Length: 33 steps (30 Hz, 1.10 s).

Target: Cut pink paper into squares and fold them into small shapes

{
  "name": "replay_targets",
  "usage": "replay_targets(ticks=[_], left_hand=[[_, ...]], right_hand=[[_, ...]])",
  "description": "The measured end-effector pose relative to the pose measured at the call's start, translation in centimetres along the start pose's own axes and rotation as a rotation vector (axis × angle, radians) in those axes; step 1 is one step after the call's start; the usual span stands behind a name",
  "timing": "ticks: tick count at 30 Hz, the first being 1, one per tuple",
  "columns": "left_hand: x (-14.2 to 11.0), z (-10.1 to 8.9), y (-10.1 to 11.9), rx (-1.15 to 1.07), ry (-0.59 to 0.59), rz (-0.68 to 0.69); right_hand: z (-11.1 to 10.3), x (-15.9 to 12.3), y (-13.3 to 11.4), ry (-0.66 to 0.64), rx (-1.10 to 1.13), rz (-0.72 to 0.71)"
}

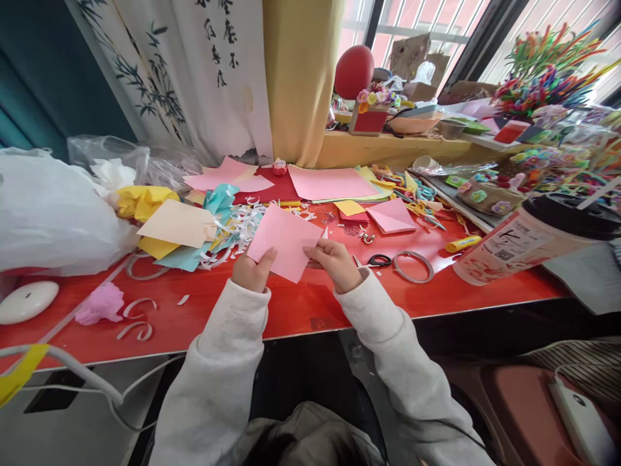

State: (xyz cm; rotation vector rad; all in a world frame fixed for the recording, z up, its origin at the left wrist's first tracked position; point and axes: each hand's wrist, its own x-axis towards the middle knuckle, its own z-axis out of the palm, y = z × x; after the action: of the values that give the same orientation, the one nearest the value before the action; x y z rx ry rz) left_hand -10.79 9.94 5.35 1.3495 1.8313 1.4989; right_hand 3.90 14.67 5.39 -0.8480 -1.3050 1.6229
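Observation:
A square of pink paper is held up over the front of the red table. My left hand pinches its lower left edge, thumb on top. At the right edge my right hand grips the same sheet, fingers closed on it; a small pale tip sticks up behind these fingers, too little shown to name. Black-handled scissors lie just right of my right hand, their blades partly hidden. Beyond them rests a roll of tape. Shredded white paper strips are heaped behind my left hand.
Pink sheets and a folded pink stack lie farther back. A lidded drink cup leans at the right beside a yellow glue stick. At left sit a white plastic bag and crumpled pink paper. The red table ends close to me.

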Motion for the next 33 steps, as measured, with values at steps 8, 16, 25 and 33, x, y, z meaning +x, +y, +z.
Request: replay_targets(ticks=[8, 16, 25, 33], left_hand=[[-0.3, 1.2, -1.7, 0.286, -0.146, 0.683], [-1.2, 1.9, -1.6, 0.420, -0.319, 0.671], [-0.3, 0.4, 0.2, -0.302, -0.299, 0.121], [-0.4, 0.4, 0.2, -0.359, -0.271, -0.078]], right_hand=[[-0.2, -0.3, 0.5, 0.050, 0.086, 0.048], [0.1, -0.6, 0.0, 0.029, 0.072, 0.017], [-0.5, -0.6, 0.5, -0.019, -0.243, -0.106], [-0.2, -0.8, 1.1, 0.012, -0.655, -0.260]])
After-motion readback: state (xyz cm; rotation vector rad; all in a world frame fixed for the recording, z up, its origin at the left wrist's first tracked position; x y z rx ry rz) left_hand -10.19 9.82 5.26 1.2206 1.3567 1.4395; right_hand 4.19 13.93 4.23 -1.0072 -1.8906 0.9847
